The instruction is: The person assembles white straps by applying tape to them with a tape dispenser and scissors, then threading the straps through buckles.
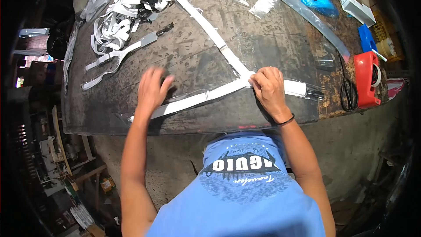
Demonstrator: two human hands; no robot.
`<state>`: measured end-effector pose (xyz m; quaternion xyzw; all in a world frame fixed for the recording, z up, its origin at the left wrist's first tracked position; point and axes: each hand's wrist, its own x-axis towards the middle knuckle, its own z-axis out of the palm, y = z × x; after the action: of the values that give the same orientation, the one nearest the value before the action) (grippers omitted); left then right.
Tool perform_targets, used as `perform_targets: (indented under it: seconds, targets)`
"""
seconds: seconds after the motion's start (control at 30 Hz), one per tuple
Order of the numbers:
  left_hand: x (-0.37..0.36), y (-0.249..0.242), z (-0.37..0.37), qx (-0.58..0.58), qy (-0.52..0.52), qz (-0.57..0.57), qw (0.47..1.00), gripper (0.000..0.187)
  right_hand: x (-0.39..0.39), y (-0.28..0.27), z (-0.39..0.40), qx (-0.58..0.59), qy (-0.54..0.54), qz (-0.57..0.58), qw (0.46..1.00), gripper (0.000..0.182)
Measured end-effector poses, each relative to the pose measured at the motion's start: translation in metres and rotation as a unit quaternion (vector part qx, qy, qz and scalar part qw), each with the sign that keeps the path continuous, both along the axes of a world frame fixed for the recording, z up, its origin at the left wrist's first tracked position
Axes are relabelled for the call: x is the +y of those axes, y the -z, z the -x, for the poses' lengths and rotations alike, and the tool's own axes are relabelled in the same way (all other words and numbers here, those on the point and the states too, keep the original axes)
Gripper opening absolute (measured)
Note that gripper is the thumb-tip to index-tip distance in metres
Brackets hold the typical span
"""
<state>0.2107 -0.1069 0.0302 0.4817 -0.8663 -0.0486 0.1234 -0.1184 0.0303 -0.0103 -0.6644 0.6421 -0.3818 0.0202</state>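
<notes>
White Y-shaped suspenders [227, 89] lie spread on the dark table, with clear plastic around parts of the straps. One strap runs to the upper left, one to the lower left, and a short end points right to a dark tip. My right hand [268, 87] is closed in a pinch at the point where the straps meet. Over the lower left strap, my left hand [152, 88] is slightly blurred, its thumb and fingers apart and nothing in them. Left of it, another white strap piece [124, 54] with a grey patch and a black end lies on the table.
A pile of white straps [115, 28] covers the table's far left. Clear plastic sleeves [307, 14] lie at the back right. Along the right side are a red tape dispenser [365, 79], black scissors [348, 91], a blue object [366, 38] and a white box [356, 6].
</notes>
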Motion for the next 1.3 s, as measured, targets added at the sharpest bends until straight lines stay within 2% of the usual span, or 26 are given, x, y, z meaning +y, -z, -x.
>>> perform_targets:
  seconds: [0.1, 0.2, 0.33, 0.4, 0.47, 0.53, 0.6, 0.63, 0.7, 0.73, 0.8, 0.83, 0.9, 0.93, 0.97, 1.03, 1.07, 1.17, 1.3]
  targets:
    - [0.057, 0.028, -0.076, -0.046, -0.15, 0.021, 0.987, 0.032, 0.001, 0.0, 0.0, 0.0, 0.004, -0.012, 1.0, 0.014]
    - [0.084, 0.036, -0.096, -0.034, -0.216, 0.057, 0.974, 0.03, 0.001, 0.001, -0.001, 0.006, -0.005, -0.01, 1.0, 0.012]
    - [0.067, 0.036, -0.096, 0.007, -0.206, 0.073, 0.976, 0.031, -0.001, 0.002, -0.002, 0.01, -0.006, 0.001, 1.0, 0.012]
    - [0.05, 0.031, -0.067, 0.042, -0.14, 0.174, 0.974, 0.034, 0.0, 0.004, 0.0, 0.003, -0.008, 0.011, 1.0, 0.012]
    - [0.042, 0.009, -0.002, 0.125, 0.005, 0.152, 0.98, 0.039, 0.001, 0.006, 0.0, 0.013, -0.001, 0.015, 1.0, 0.012]
    - [0.041, -0.001, 0.062, 0.16, 0.157, 0.078, 0.971, 0.042, 0.001, 0.003, -0.001, 0.021, -0.005, 0.022, 1.0, 0.012]
    - [0.035, 0.003, 0.113, 0.169, 0.249, 0.041, 0.953, 0.042, 0.002, 0.001, -0.002, 0.022, -0.003, 0.022, 1.0, 0.011]
    - [0.026, 0.01, 0.129, 0.171, 0.252, 0.044, 0.952, 0.042, 0.002, 0.001, -0.002, 0.022, -0.003, 0.018, 1.0, 0.011]
    - [0.005, 0.027, 0.151, 0.071, 0.259, 0.027, 0.963, 0.045, 0.002, 0.002, -0.001, 0.026, -0.001, 0.022, 0.999, 0.01]
    - [-0.007, 0.034, 0.153, 0.072, 0.263, 0.027, 0.962, 0.045, 0.002, 0.003, -0.001, 0.027, 0.001, 0.021, 0.999, 0.01]
    - [-0.023, 0.037, 0.154, -0.062, 0.225, 0.003, 0.972, 0.047, 0.004, 0.004, 0.001, 0.032, 0.01, 0.022, 0.999, 0.01]
    - [-0.028, 0.041, 0.154, -0.063, 0.232, 0.003, 0.971, 0.047, 0.005, 0.004, 0.002, 0.037, 0.014, 0.023, 0.999, 0.01]
    - [-0.03, 0.037, 0.157, -0.096, 0.174, -0.024, 0.98, 0.046, 0.007, 0.002, 0.004, 0.04, 0.023, 0.023, 0.999, 0.01]
    - [-0.025, 0.038, 0.159, -0.055, 0.169, 0.022, 0.984, 0.046, 0.008, 0.002, 0.005, 0.045, 0.024, 0.025, 0.998, 0.01]
    - [-0.021, 0.036, 0.162, -0.056, 0.175, 0.02, 0.983, 0.046, 0.01, 0.002, 0.008, 0.043, 0.03, 0.023, 0.998, 0.01]
    - [-0.008, 0.022, 0.171, 0.096, 0.253, 0.048, 0.962, 0.047, 0.014, 0.002, 0.014, 0.045, 0.037, 0.022, 0.998, 0.01]
    - [0.008, 0.008, 0.178, 0.166, 0.302, 0.023, 0.938, 0.05, 0.016, 0.003, 0.017, 0.045, 0.043, 0.018, 0.998, 0.01]
    - [0.036, 0.018, 0.198, 0.195, 0.393, -0.031, 0.898, 0.042, 0.021, 0.005, 0.022, 0.053, 0.039, 0.027, 0.997, 0.009]
    - [0.043, 0.03, 0.207, 0.182, 0.374, -0.067, 0.907, 0.028, 0.022, 0.001, 0.023, 0.037, 0.04, 0.029, 0.998, 0.008]
